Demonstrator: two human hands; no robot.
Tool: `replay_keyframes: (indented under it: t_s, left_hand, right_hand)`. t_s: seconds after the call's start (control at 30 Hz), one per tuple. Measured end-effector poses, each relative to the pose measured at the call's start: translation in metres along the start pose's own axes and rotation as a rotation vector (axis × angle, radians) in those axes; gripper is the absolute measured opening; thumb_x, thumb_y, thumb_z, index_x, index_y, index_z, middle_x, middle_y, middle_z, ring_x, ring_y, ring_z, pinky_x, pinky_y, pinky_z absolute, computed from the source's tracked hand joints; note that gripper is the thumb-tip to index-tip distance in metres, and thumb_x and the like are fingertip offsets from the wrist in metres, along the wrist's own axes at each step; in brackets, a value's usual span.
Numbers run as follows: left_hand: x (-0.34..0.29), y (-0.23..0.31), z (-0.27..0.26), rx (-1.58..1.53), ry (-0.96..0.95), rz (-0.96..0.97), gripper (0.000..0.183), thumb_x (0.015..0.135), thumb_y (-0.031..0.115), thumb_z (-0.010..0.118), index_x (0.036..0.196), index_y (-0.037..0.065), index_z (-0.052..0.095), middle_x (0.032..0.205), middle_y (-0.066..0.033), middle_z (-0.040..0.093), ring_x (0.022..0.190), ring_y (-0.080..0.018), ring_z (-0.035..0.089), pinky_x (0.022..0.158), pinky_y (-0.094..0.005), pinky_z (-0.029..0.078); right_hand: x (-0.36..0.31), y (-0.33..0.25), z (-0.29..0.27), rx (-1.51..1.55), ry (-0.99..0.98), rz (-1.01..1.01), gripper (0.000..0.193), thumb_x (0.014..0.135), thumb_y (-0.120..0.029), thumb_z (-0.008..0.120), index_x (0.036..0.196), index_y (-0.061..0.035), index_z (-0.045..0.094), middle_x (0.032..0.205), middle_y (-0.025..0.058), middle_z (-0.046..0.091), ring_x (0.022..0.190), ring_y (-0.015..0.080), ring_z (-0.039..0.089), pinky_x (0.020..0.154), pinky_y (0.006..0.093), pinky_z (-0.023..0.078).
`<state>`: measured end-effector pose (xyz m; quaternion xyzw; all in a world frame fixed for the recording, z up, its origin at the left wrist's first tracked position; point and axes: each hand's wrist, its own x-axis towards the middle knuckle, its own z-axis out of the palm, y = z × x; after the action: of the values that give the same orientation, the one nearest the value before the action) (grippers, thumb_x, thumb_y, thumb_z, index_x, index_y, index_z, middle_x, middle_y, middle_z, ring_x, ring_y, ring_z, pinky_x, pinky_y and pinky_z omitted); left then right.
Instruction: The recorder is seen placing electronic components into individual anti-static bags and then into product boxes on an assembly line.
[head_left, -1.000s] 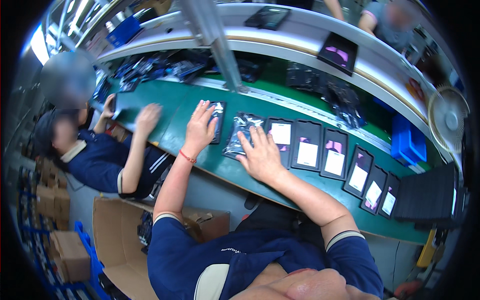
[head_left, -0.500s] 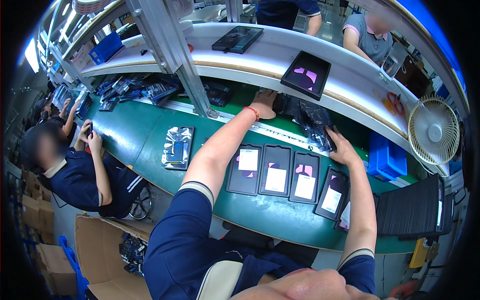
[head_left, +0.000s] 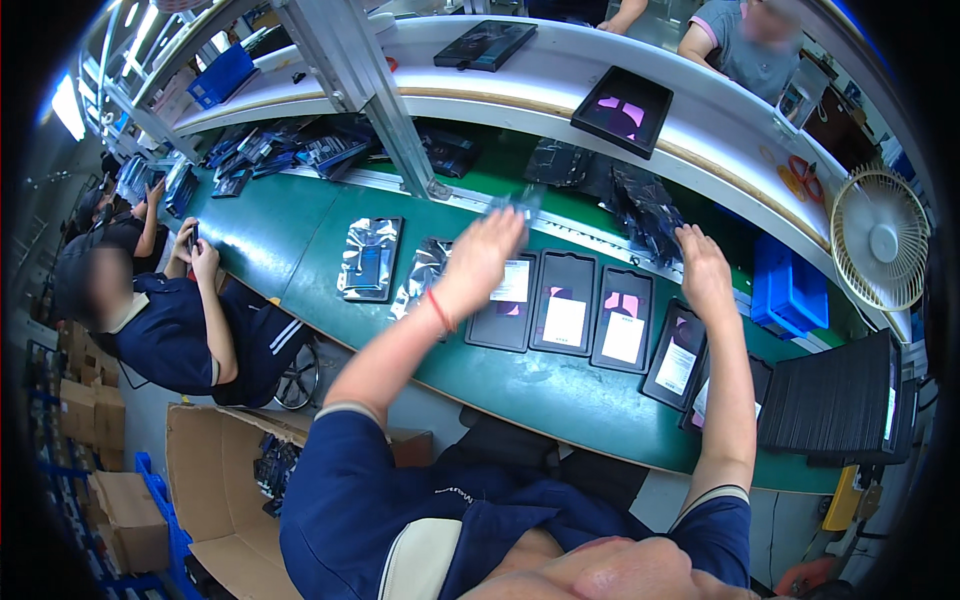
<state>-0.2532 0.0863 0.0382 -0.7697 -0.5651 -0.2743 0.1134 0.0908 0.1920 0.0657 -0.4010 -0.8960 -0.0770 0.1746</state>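
Note:
My left hand (head_left: 487, 258) is over the left end of a row of black trays, closed on a small shiny plastic bag (head_left: 527, 205), blurred by motion; its contents cannot be made out. My right hand (head_left: 707, 272) is open, fingers stretched out, beside a pile of dark plastic bags (head_left: 640, 205) under the shelf. Below the hands lie several black trays (head_left: 567, 342), each with a white card and pink or dark pieces. To the left is a tray with a silvery bagged item (head_left: 368, 262); another silvery bag (head_left: 425, 272) lies partly behind my left forearm.
A tall stack of black trays (head_left: 825, 400) stands at right, near a blue bin (head_left: 790, 287) and a fan (head_left: 880, 240). The shelf (head_left: 480, 110) above carries a black tray (head_left: 622, 110) and scissors (head_left: 806, 178). Another person (head_left: 170, 330) sits at left beside a cardboard box (head_left: 215, 490).
My left hand has drawn back from under the shelf toward me, bringing a small shiny bag. My right hand has come slightly off the dark bags. The view has shifted a little.

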Motion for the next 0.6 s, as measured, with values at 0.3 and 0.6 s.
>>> replay_keyframes:
  t_s: [0.3,0.6]
  left_hand:
    - [-0.088,0.068,0.011,-0.043,-0.302,-0.225,0.091,0.082,0.062,0.054,0.139,-0.006,0.034,0.145,-0.0285,0.030,0.138,-0.0389,0.025,0.112,-0.0485,0.021]
    - [-0.102,0.023,-0.017,0.054,-0.333,-0.268,0.085,0.080,0.065,0.052,0.135,0.000,0.045,0.146,-0.0194,0.036,0.140,-0.0374,0.022,0.108,-0.0651,0.002]
  right_hand:
    - [-0.053,-0.180,0.041,-0.034,-0.044,-0.236,0.043,0.081,-0.014,0.049,0.115,0.0111,0.057,0.119,0.0289,0.058,0.116,0.0402,0.054,0.105,0.0503,0.035]
    - [-0.041,-0.241,0.048,0.301,-0.377,-0.119,0.079,0.089,-0.047,0.052,0.138,0.0110,0.030,0.147,0.0309,0.022,0.141,0.0401,0.016,0.116,0.0465,0.011]
